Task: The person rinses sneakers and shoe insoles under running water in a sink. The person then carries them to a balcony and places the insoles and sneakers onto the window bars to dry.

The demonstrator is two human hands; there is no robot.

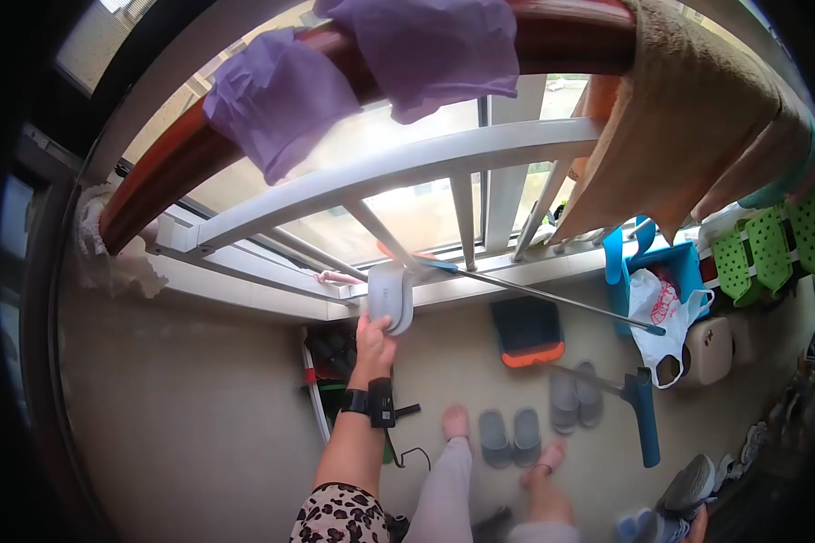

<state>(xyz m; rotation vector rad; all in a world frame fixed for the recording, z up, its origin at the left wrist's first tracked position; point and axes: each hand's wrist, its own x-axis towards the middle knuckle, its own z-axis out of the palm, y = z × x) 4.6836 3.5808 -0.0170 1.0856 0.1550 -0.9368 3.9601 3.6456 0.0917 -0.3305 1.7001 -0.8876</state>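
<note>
My left hand (375,344) is raised at the white railing, its fingers closed around a pair of light grey slippers (391,299) stacked sole against sole. A black strap and a small device circle that wrist. Only a few fingers of my right hand (700,523) show at the lower right edge, beside a grey and blue sneaker (670,528). Whether they grip it I cannot make out. Another grey shoe (690,486) sits just above. On the floor near my feet are dark grey slippers (495,438) and a second grey pair (564,404).
A long-handled squeegee (641,416) and a thin rod (543,294) cross the right side. A dustpan (527,328) is by the railing (380,185). Further right are a blue bin (618,294), a white plastic bag (659,317) and green clogs (770,249). Purple gloves (281,100) drape over the handrail.
</note>
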